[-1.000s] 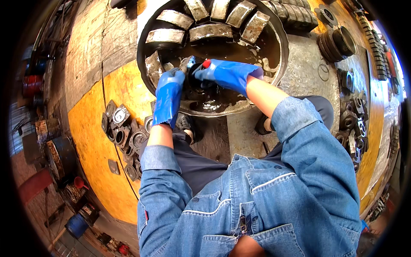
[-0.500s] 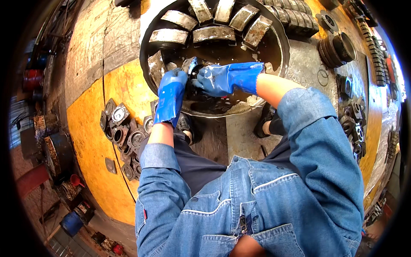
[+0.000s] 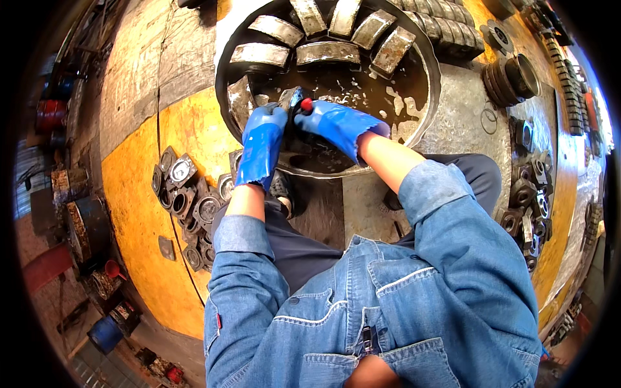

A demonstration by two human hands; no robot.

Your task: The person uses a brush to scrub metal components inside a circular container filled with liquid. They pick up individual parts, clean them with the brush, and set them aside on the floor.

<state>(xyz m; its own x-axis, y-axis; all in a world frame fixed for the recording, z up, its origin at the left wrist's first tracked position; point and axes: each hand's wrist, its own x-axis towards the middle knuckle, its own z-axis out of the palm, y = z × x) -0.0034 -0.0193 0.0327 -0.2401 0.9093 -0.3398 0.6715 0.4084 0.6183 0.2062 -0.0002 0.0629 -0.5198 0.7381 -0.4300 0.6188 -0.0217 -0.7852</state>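
Open liquid [image 3: 378, 90] reached the basin's right rim [image 3: 435, 81]; the left hand [image 3: 265, 124] pinched a metal block [image 3: 291, 98], the inward-slanting right hand [image 3: 331, 121] a red-ended object [image 3: 306, 103].

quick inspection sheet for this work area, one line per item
Surface: stained yellow and grey floor panels
Job's things: round tub of dark liquid; curved metal blocks mostly toward its far side; a wet block
Clutter: heaped metal parts on the left, more parts on the right, dark ringed cylinder
Hands: both blue-gloved; left hand at the wet block, exact grip hidden; right hand holds a red-ended object
Cables: nothing seen
Surroundings: red drum and blue container at far left
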